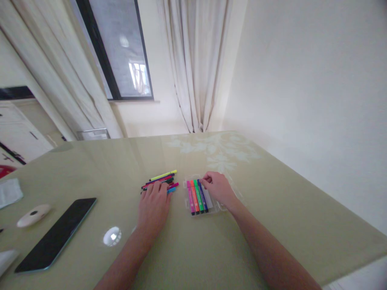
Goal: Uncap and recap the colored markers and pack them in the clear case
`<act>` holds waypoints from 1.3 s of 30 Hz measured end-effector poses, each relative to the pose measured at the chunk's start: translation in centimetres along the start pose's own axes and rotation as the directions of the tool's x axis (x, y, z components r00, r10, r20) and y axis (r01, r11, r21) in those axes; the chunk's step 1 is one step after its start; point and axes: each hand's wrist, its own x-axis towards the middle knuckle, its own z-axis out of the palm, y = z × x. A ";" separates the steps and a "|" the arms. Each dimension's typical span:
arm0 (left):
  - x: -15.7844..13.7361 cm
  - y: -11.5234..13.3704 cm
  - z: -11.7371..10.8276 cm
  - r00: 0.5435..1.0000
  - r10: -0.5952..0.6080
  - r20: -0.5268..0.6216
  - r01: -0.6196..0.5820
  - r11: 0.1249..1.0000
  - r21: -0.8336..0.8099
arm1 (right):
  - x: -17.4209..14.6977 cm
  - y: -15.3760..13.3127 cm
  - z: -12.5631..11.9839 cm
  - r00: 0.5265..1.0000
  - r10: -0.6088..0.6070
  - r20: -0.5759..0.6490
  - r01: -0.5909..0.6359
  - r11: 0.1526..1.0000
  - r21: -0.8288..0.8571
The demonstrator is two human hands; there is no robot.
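A clear plastic case lies on the table with several markers side by side in it: a pink marker, an orange marker, a green marker and a dark blue marker. My right hand is over the case, thumb and forefinger closed at the top end of the dark blue marker. To the left of the case, my left hand lies over a loose pile of markers, fingers stretched across them. A yellow-green marker is at the pile's far side; fingers partly cover the others.
The table has a pale leaf pattern at its far end. On its left lie a dark-screened phone, a white oval object and a white cloth or tissue. A shiny round spot is nearer. A wall borders the right.
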 end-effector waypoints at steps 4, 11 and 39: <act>0.2 -0.6 0.3 0.996 -0.017 0.093 0.015 0.999 0.029 | -0.1 -0.5 0.0 0.998 -0.031 -0.045 0.033 0.999 0.032; 0.1 1.6 0.4 0.985 0.009 0.170 0.097 0.788 -0.608 | -0.9 -1.7 1.4 0.952 -0.254 0.172 0.138 0.854 0.501; -0.7 3.0 0.2 0.992 -0.076 -0.096 -0.023 0.652 -0.758 | -0.7 -2.3 0.3 0.982 -0.060 0.177 -0.120 0.524 0.843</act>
